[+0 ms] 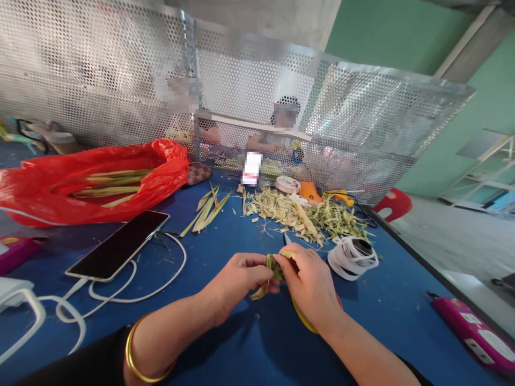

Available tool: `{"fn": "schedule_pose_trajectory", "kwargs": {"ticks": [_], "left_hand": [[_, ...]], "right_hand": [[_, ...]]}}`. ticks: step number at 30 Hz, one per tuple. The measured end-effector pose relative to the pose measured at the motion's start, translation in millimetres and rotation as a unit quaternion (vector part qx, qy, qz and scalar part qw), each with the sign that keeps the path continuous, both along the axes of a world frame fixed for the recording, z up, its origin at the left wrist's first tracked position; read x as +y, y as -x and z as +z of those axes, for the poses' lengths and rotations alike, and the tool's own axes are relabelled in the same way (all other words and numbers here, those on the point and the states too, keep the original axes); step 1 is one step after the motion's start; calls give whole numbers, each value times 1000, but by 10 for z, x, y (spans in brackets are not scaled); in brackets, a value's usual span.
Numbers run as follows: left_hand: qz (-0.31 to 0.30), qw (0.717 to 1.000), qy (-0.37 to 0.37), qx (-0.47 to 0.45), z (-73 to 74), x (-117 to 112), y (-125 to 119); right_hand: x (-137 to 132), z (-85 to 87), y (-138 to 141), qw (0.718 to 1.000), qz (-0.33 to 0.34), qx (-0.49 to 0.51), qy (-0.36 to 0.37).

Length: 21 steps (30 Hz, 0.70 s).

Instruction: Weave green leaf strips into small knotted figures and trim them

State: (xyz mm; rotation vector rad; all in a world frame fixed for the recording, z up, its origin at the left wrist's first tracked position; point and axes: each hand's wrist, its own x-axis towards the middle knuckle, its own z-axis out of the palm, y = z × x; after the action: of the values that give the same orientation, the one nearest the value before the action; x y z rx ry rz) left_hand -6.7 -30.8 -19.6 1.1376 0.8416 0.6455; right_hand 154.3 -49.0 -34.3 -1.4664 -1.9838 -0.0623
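Both my hands meet over the blue table (225, 230), near its front middle. My left hand (237, 279) pinches a small folded piece of green and yellow leaf (273, 268), with a dry strip hanging below it. My right hand (311, 284) is closed around the same leaf piece from the right, and a yellow handle (303, 319) sticks out under its palm. A gold bangle (134, 354) sits on my left wrist.
A pile of leaf trimmings (309, 214) lies beyond my hands, with a roll of white string (354, 256) to its right. A red bag of leaves (92, 182), a phone (118, 245) on a white cable and a pink case (472, 332) surround them. Behind the perforated metal screen (281, 86) sit other people.
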Motion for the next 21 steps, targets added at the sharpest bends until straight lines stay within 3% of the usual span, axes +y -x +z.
{"fn": "schedule_pose_trajectory", "kwargs": {"ticks": [8, 14, 18, 21], "left_hand": [[106, 989, 95, -27, -28, -18, -37], [184, 979, 80, -35, 32, 56, 13], [228, 969, 85, -38, 37, 106, 45], [228, 967, 102, -47, 22, 125, 60]], "right_hand": [[22, -19, 15, 997, -35, 53, 33], [69, 144, -207, 999, 46, -7, 29], [39, 285, -319, 987, 70, 81, 118], [5, 332, -320, 958, 102, 179, 200]]}}
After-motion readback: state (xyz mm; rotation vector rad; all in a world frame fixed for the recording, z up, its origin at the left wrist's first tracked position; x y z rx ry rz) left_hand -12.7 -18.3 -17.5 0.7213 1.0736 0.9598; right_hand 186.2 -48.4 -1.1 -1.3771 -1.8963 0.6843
